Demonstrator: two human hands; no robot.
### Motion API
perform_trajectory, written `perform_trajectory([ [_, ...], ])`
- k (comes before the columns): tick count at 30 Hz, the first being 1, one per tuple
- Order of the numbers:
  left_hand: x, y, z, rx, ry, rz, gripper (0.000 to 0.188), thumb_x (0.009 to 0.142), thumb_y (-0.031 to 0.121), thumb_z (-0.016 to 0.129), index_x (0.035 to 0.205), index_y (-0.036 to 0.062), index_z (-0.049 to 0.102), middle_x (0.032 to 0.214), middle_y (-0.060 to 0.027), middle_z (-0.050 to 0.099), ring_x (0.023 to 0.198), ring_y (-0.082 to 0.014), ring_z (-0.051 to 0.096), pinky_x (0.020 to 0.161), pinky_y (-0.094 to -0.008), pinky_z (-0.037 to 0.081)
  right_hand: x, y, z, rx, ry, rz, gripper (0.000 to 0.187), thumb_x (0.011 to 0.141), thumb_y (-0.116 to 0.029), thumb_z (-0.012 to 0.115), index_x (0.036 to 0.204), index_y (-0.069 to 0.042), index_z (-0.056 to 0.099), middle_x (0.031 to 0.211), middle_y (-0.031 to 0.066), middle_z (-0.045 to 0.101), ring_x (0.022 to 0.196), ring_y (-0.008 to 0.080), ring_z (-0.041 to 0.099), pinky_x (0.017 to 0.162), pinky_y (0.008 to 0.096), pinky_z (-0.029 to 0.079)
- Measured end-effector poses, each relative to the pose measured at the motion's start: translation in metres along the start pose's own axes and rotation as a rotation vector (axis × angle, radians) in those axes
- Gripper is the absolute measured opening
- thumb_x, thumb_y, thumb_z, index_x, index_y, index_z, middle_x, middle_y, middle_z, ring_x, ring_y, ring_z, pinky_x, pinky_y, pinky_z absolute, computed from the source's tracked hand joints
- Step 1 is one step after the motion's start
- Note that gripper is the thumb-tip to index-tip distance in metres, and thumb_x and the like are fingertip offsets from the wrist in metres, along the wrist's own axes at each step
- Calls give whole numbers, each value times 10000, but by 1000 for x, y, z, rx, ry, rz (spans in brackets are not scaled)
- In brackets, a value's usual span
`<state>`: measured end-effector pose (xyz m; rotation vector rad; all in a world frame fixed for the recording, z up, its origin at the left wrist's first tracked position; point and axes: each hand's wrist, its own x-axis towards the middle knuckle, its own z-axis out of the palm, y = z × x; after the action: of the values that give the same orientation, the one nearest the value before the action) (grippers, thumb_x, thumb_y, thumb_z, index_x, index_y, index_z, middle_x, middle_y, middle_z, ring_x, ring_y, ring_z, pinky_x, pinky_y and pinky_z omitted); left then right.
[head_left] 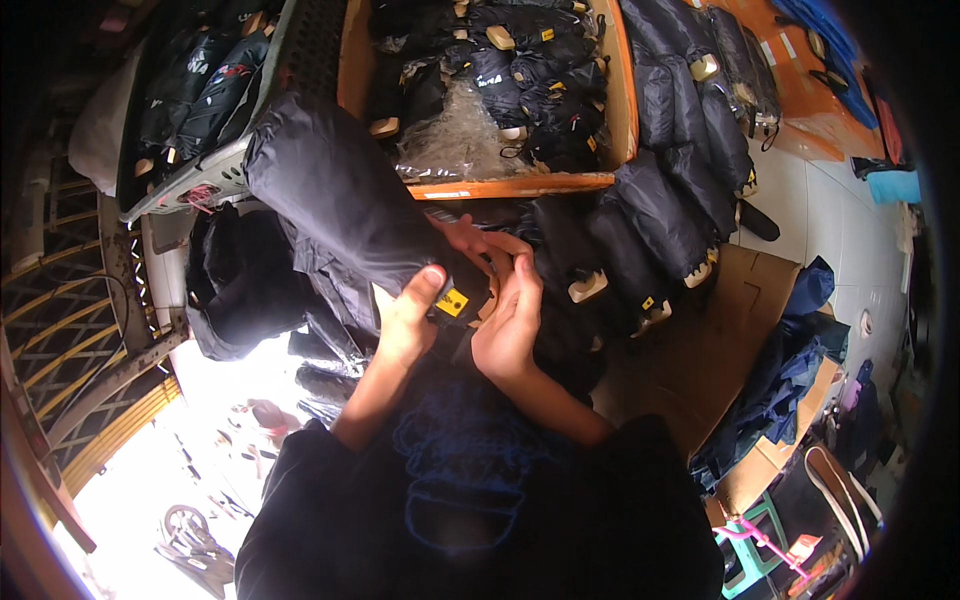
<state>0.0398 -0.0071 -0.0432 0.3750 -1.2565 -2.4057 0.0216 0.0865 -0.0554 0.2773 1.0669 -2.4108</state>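
A thick black folded umbrella (pixel 335 195) slants from upper left down to my hands, its fabric gathered and puffy. My left hand (pixel 405 320) is closed round its lower end, thumb pressed beside a yellow label (pixel 453 302). Cupped against the same end from the other side is my right hand (pixel 508 315), its fingers curved round the handle end. That end is partly hidden by my fingers. Just beyond my right hand lies a row of similar black umbrellas (pixel 655 215) with pale wooden-looking handles.
An orange-edged box (pixel 510 187) holds several black umbrellas and clear plastic. A dark plastic crate (pixel 200 185) with more umbrellas stands at the far left. At right are a cardboard sheet (pixel 690 340), blue fabric (pixel 775 375) and a green stool (pixel 755 560). A metal lattice gate (pixel 75 330) stands left.
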Motion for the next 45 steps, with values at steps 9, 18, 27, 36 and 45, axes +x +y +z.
perform_trajectory([
  [9, -15, -13, -10, 74, 7, -145, 457, 771, 284, 721, 1081, -9, 557, 1033, -112, 627, 986, -200, 584, 901, -334, 443, -6, -6, 5, -90, -71, -51, 382, 989, -219, 385, 1304, -4, 353, 1375, 178, 436, 1288, 249, 419, 1084, 386, 309],
  [18, -23, -22, -21, 150, -54, -296, 469, 753, 220, 641, 1144, -10, 526, 1128, -97, 556, 1018, -179, 534, 907, -309, 422, -4, -8, 3, -167, -89, -14, 508, 943, -161, 557, 1371, -5, 332, 1295, 149, 442, 1237, 203, 421, 1062, 359, 303],
  [27, 0, 34, 8, 551, -43, -267, 865, 691, 270, 769, 1388, -21, 347, 1227, -137, 532, 994, -184, 573, 868, -319, 468, 7, -8, -21, 113, -364, 301, 372, 1027, -303, 409, 1278, -30, 399, 1107, 112, 549, 921, 170, 612, 753, 301, 525],
  [36, 15, 15, 15, 253, -69, 2, 832, 725, 255, 787, 1339, -27, 303, 1042, -201, 588, 925, -291, 617, 848, -403, 523, 1, -18, -19, -155, -349, 79, 298, 1037, -300, 373, 1227, -71, 384, 944, 22, 454, 683, 50, 458, 564, 194, 422],
  [45, 23, -33, 60, 595, -394, -263, 471, 788, 99, 732, 1191, -18, 517, 1102, -102, 600, 928, -164, 591, 872, -308, 456, 8, -78, -79, -700, -61, -235, 444, 1014, -326, 398, 1280, 29, 375, 1203, 171, 465, 1178, 248, 448, 1039, 360, 323],
])
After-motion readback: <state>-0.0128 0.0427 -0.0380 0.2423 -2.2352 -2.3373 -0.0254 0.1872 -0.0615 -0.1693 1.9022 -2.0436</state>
